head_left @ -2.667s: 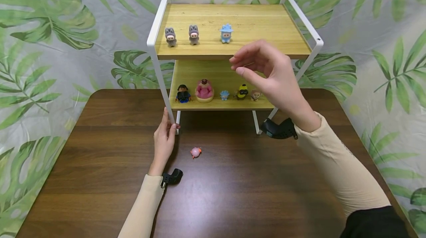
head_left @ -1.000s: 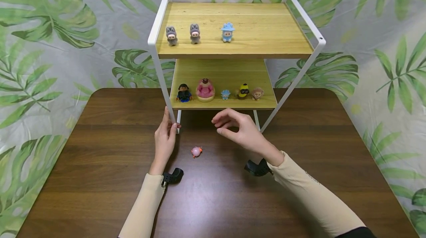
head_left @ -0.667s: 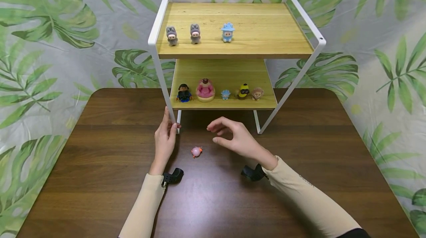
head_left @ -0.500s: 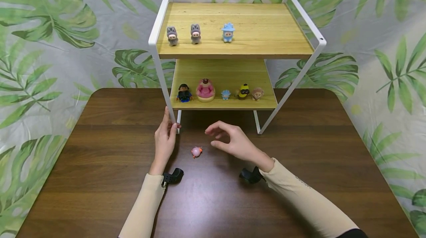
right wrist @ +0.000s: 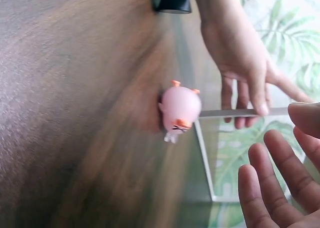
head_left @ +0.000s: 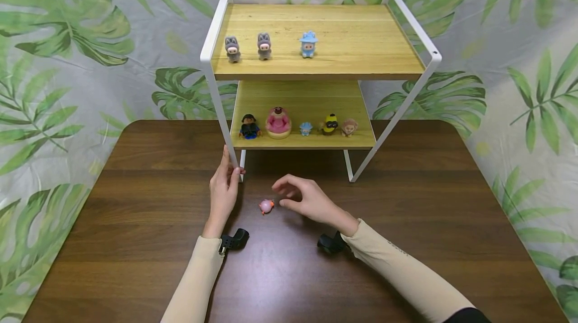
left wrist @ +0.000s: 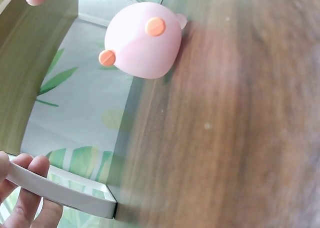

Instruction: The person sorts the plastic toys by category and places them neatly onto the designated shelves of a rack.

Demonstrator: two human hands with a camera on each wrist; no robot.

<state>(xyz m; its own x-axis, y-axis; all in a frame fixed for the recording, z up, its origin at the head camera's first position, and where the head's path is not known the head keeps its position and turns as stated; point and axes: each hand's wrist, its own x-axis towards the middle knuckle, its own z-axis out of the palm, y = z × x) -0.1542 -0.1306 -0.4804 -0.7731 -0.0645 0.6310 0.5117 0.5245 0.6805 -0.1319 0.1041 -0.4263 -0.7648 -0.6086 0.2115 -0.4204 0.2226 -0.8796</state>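
A small round pink toy bird (head_left: 266, 206) with orange feet and beak lies on the brown table in front of the shelf. My left hand (head_left: 222, 190) holds the shelf's white front-left leg (left wrist: 65, 192) near its foot, thumb on one side and fingers on the other. Just right of the bird hovers my right hand (head_left: 307, 200), fingers bent and spread apart from the thumb. In the right wrist view, its fingers (right wrist: 275, 168) have nothing between them, and the toy bird (right wrist: 181, 107) is a short way off.
On the wooden top shelf (head_left: 361, 37) stand two grey figurines (head_left: 264, 46) and a blue-hatted one (head_left: 308, 44). Several figurines line the lower shelf, among them a pink bear (head_left: 278, 122) and a yellow figure (head_left: 330, 124). A leaf-print cloth (head_left: 90, 87) hangs behind.
My right hand has come down from in front of the shelves to the tabletop, moving left toward the toy bird. The left hand stays on the shelf leg.
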